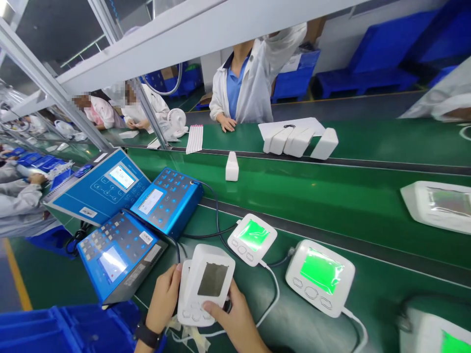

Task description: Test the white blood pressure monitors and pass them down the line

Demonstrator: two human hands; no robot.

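Note:
A white monitor unit with a dark, unlit screen (206,284) lies tilted near the front edge of the green bench. My left hand (164,297) grips its left side, fingers curled round the casing. My right hand (235,318) holds its lower right corner, thumb pressed by the buttons. Two more white units with lit green screens, one (252,239) just behind and one (320,277) to the right, lie on the bench with white and black cables running from them.
Three blue test boxes (167,198) with small displays stand at the left. White boxes (231,166) ride the green conveyor (331,196). Another white unit (437,206) lies at the right. Across the belt stands a person in a white coat (250,78); other workers sit at the far left. Blue bins (55,328) lie bottom left.

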